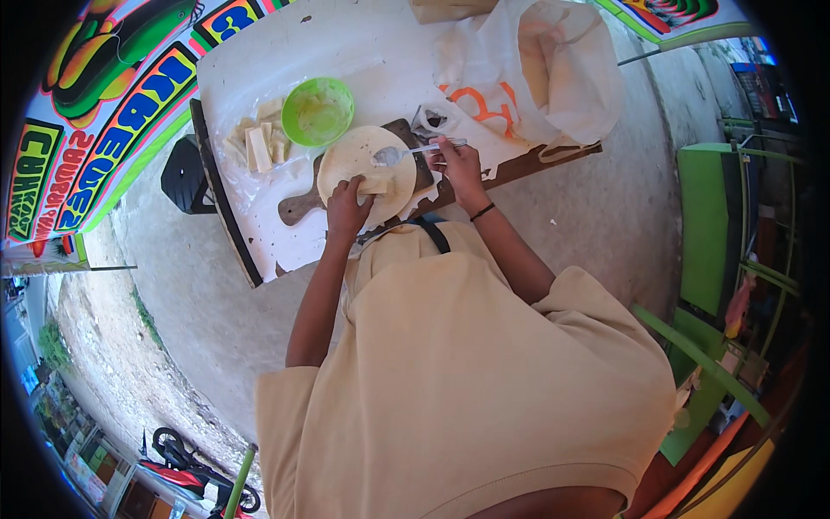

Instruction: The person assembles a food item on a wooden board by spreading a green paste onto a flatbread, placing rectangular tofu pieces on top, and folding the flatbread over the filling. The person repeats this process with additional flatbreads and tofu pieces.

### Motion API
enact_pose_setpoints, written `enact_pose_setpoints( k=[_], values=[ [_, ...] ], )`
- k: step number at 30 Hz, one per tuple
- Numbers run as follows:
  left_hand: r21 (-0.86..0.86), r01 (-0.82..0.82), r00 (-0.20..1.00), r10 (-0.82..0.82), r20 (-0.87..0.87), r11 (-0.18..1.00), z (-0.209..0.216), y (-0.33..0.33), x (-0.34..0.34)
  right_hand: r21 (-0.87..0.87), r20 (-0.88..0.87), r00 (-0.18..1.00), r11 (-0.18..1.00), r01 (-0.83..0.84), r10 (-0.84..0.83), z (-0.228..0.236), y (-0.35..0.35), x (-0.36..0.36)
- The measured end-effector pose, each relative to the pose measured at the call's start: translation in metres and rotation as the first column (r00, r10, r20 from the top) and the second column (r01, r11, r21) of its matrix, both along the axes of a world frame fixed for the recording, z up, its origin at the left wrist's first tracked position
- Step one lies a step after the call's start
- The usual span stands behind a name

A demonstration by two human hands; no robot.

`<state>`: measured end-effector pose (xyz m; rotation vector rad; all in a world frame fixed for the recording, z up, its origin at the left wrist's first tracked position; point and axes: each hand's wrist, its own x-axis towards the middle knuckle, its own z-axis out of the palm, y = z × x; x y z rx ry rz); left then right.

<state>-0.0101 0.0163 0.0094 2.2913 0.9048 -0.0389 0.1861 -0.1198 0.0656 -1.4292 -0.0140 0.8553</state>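
A round, thin, pale wrapper [350, 154] lies on a dark wooden board with a handle [298, 208], close in front of me. My left hand [346, 210] rests at its near left, with finger and thumb closed around a pale, flat strip [377, 184] on the wrapper. In my right hand [458, 170] is a spoon [415, 150], gripped by its handle. The spoon's bowl is over the wrapper's right part, holding or touching something whitish. Beyond the wrapper stands a green bowl [317, 112] with pale residue inside. Left of it, several pale rectangular pieces [259, 149] lie on clear plastic.
The white tabletop [372, 48] has worn, dark edges. A large white plastic bag [562, 78] with orange print stands at its right. A small dark-and-silver packet [432, 119] lies beyond the board. A colourful printed banner [130, 130] hangs left, and a black stool [184, 176] stands below.
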Motion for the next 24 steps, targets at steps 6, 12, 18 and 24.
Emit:
enact_pose_setpoints(
  k=[6,12,18,24],
  values=[
    [-0.002,-0.127,0.979,0.126,0.161,0.992,0.009,-0.019,0.024,-0.160,0.463,0.878,0.986,-0.055,0.124,-0.010,0.002,0.012],
    [-0.008,-0.152,0.940,0.148,0.309,0.988,-0.009,-0.016,0.030,-0.366,0.598,0.734,0.925,-0.107,0.322,0.000,0.006,0.007],
    [-0.174,-0.259,0.891,0.305,0.336,0.950,-0.013,-0.019,0.029,-0.352,0.693,0.614,0.921,-0.168,0.377,-0.018,0.020,-0.001],
    [-0.214,-0.289,0.889,0.345,0.301,0.933,-0.007,-0.020,0.024,-0.336,0.667,0.640,0.921,-0.198,0.381,-0.021,0.025,-0.002]
  ],
)
